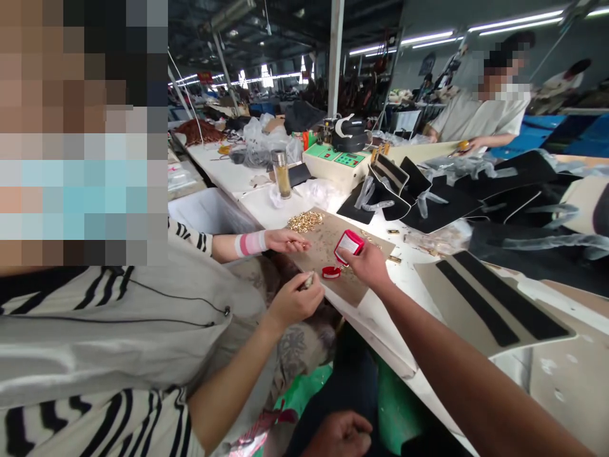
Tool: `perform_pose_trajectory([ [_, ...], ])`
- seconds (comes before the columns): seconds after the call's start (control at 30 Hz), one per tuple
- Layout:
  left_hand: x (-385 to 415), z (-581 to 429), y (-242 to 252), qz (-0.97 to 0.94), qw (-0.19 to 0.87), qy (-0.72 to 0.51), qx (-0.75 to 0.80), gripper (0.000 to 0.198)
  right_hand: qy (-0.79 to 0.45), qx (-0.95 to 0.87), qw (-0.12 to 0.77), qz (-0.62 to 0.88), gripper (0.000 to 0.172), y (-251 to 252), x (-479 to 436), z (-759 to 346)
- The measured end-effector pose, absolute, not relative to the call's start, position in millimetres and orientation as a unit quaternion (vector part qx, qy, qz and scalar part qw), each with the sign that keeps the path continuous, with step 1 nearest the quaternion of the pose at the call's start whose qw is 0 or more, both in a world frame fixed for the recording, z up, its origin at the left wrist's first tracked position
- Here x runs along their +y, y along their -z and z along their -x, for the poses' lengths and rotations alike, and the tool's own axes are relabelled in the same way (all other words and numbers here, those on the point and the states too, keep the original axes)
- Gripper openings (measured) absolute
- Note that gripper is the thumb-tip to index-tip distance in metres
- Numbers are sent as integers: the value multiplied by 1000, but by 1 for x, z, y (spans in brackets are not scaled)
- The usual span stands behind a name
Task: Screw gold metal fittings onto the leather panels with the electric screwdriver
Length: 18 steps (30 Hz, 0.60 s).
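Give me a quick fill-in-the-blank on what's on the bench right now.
1. The right hand holds a small ___ box.
2. The fittings piled on the cardboard are ___-coloured.
3. The left hand rests ___ the table edge.
Missing: red; gold; below.

Red box (349,244), gripped in the right hand (370,265), is noted as glossy plastic with a white paper-like label. Red lid (331,271): same glossy plastic. Fittings (305,221) are logged as shiny gold-coloured metal. Board (323,249): matt brown, cardboard-like. Tabletop (266,209): smooth white. Black panels (442,209): matt, cloth-like, partly wrapped in clear glossy film (476,168).
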<state>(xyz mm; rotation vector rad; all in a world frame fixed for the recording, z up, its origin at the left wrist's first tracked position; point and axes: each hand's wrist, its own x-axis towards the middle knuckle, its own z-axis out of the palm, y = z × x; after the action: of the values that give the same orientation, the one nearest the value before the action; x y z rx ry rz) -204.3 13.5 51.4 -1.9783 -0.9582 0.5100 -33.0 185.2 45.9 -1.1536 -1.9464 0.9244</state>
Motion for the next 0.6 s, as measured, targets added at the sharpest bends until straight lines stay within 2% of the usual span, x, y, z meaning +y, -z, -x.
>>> perform_pose_trajectory([
  [0.13, 17, 198, -49, 595, 672, -423, -129, 29, -360, -754, 340, 431, 32, -41, 191, 35],
  [0.23, 19, 198, -47, 390, 753, -527, 61, 30, -362, -756, 341, 425, 27, -37, 193, 37],
  [0.4, 20, 199, -49, 132, 738, -605, 268, 27, -361, -759, 342, 421, 24, -37, 194, 41],
  [0.6, 21, 203, -47, -93, 669, -594, 436, 8, -367, -767, 322, 417, 25, -42, 192, 42],
])
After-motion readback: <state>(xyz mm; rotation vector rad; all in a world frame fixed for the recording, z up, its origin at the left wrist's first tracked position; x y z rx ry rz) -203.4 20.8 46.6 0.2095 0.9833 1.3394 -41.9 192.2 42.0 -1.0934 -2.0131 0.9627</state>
